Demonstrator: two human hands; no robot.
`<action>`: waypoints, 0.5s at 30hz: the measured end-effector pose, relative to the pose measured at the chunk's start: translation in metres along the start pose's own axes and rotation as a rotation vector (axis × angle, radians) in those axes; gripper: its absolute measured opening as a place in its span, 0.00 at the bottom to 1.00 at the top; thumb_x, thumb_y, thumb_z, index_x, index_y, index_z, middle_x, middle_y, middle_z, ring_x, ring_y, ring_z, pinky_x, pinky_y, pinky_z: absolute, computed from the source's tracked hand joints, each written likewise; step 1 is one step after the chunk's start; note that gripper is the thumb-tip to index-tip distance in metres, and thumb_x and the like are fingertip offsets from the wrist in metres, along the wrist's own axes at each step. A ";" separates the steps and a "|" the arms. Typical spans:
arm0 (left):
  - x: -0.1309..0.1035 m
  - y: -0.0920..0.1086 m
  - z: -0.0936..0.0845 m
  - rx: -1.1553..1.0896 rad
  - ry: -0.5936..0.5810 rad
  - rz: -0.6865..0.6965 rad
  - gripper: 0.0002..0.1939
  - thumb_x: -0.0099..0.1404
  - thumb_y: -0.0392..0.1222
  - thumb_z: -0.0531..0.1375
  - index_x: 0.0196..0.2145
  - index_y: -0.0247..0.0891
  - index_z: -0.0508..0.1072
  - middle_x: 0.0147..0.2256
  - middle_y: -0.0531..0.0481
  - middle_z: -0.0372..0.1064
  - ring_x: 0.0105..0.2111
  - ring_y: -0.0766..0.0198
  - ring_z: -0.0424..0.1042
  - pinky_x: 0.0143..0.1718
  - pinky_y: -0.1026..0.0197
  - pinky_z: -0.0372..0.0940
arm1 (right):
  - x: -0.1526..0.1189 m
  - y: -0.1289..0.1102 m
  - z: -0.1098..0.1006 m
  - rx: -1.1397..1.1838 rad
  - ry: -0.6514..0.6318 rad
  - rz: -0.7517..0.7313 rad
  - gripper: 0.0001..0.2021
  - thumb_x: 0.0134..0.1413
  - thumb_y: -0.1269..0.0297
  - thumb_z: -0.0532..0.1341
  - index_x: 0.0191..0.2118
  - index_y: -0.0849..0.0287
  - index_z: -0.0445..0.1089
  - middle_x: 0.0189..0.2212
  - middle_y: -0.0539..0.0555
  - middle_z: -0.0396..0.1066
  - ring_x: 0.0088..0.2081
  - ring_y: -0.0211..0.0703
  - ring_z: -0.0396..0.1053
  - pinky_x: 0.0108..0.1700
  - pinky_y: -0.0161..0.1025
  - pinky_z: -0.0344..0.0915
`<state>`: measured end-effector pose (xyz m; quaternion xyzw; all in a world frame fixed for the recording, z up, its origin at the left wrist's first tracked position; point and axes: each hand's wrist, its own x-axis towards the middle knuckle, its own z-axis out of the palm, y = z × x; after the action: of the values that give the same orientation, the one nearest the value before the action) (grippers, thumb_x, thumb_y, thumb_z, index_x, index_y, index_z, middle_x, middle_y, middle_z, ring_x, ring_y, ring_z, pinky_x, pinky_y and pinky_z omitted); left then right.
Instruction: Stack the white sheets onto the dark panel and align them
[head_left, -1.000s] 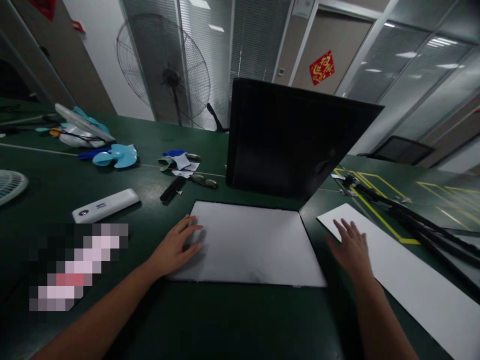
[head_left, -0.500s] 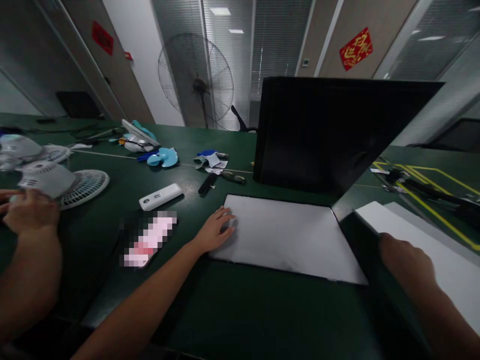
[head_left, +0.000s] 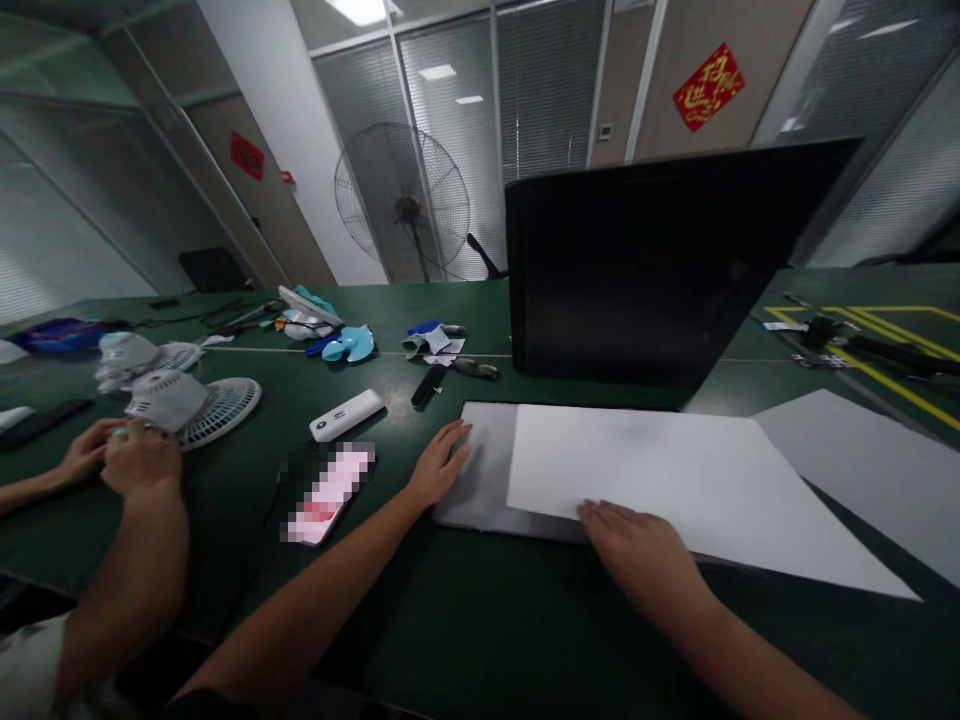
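Well, the white sheet (head_left: 637, 450) lies over most of the flat panel (head_left: 481, 480) on the green table (head_left: 420, 620), with a grey strip of the panel showing at nine o'clock. At the sheet's near edge, toward seven o'clock, the right hand (head_left: 637, 555) has its fingers close together; I can't tell whether its hidden thumb pinches the edge. The left hand (head_left: 441, 465) touches the panel's nine o'clock end, thumb and fingers apart, gripping nothing. A second sheet (head_left: 870, 455) sits at three o'clock, and the big dark screen (head_left: 637, 270) stands tilted at twelve. Over toward nine are the phone (head_left: 334, 490), its display blurred out, and a white gadget (head_left: 347, 415); farther that way, another person's hands (head_left: 142, 460) are at a small white fan (head_left: 169, 400). The tall fan (head_left: 407, 210) stands at eleven.
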<state>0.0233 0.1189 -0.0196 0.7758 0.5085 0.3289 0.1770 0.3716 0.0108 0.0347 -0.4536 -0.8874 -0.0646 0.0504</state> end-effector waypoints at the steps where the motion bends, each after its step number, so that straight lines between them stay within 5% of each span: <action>1: 0.000 0.001 0.000 0.001 -0.010 0.008 0.26 0.77 0.54 0.50 0.64 0.38 0.67 0.66 0.38 0.60 0.66 0.50 0.61 0.67 0.43 0.55 | 0.011 -0.010 0.000 0.012 -0.026 -0.055 0.21 0.58 0.80 0.54 0.54 0.62 0.74 0.51 0.64 0.76 0.47 0.51 0.77 0.43 0.43 0.77; 8: -0.005 0.004 -0.006 0.006 -0.080 0.060 0.30 0.71 0.59 0.58 0.62 0.39 0.69 0.69 0.37 0.55 0.69 0.47 0.57 0.68 0.41 0.54 | 0.053 -0.065 0.014 0.075 -0.045 -0.224 0.11 0.63 0.74 0.56 0.46 0.65 0.75 0.46 0.66 0.76 0.43 0.51 0.75 0.40 0.45 0.74; 15: -0.004 -0.001 -0.002 0.022 -0.114 0.080 0.23 0.67 0.51 0.64 0.56 0.39 0.75 0.66 0.36 0.62 0.69 0.43 0.55 0.66 0.34 0.54 | 0.065 -0.064 0.008 0.148 -0.042 -0.251 0.14 0.68 0.63 0.57 0.54 0.59 0.73 0.48 0.60 0.75 0.48 0.51 0.71 0.45 0.47 0.73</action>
<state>0.0198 0.1159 -0.0200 0.8149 0.4696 0.2855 0.1838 0.2818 0.0266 0.0324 -0.3356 -0.9403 0.0045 0.0567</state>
